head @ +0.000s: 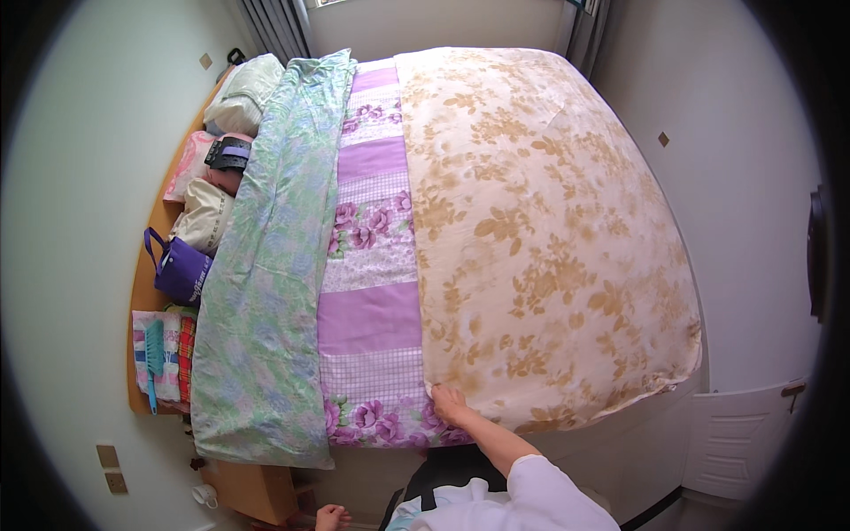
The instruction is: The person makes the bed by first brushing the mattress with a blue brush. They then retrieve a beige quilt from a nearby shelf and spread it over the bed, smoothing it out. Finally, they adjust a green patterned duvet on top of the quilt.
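Note:
A bed fills the middle. My right hand [449,405] pinches the lower left corner of a beige cover with brown leaf print [531,245], which is spread over the bed's right part. Beneath its edge shows a purple and white floral sheet [368,322]. A green and blue patterned cloth [265,279] lies lengthwise along the left part, parted from the beige cover by a strip of the sheet. My left hand [333,517] hangs low at the bottom edge, away from the bed, its fingers loosely curled and nothing seen in them.
On the wooden headboard ledge [143,279] at left lie a purple bag [179,269], a white cloth bag [202,216], a bagged bundle [246,96] and a blue brush [154,348] on folded cloths. A wooden nightstand [259,491] stands at lower left, a white door [737,438] at lower right.

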`<state>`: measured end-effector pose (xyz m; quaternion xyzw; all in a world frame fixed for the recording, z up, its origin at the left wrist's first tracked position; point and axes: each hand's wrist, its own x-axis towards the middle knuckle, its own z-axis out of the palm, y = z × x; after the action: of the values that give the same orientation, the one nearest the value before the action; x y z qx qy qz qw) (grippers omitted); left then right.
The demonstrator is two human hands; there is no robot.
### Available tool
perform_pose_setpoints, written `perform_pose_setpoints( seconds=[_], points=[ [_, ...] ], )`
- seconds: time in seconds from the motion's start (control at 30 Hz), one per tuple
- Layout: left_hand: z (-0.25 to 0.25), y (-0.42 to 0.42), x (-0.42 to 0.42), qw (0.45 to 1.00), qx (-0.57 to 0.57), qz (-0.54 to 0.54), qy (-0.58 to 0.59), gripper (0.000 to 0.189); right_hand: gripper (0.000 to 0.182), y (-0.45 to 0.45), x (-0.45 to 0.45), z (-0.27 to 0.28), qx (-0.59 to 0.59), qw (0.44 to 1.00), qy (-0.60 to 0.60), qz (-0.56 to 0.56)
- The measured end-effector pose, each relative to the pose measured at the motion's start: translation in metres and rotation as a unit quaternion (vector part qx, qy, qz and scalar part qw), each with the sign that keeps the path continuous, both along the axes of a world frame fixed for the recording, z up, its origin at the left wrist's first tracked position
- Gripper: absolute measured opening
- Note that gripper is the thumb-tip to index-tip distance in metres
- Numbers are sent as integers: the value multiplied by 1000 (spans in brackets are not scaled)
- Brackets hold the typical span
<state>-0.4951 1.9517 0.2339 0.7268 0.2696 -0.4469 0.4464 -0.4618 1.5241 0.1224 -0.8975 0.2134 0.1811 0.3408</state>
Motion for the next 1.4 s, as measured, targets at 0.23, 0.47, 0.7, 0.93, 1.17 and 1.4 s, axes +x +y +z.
perform_pose_setpoints(
  seconds=[0.23, 0.47, 0.7, 0.93, 1.17, 1.4],
  points=[
    [14, -43, 37, 999, -17, -49, 2, 19, 38, 11, -13, -7, -64, 997, -29, 18],
    [11, -45, 41, 999, -29, -24, -19, 20, 46, -56, -13, 55, -11, 997, 64, -31],
    [-14, -14, 31, 999, 13, 12, 38, 20, 78, -53, -72, 8, -112, 976, 169, -83],
    [-55, 25, 33, 998, 14, 50, 20, 13, 77, -64, -49, -18, -100, 979, 174, -13],
    [-52, 41, 113, 995, 49, -13, -90, 19, 61, 16, -48, -31, -178, 982, 55, 39],
    [-28, 64, 252, 908, 150, -125, -371, 39, 22, 28, -11, -20, -168, 983, 30, -69]
  ],
)
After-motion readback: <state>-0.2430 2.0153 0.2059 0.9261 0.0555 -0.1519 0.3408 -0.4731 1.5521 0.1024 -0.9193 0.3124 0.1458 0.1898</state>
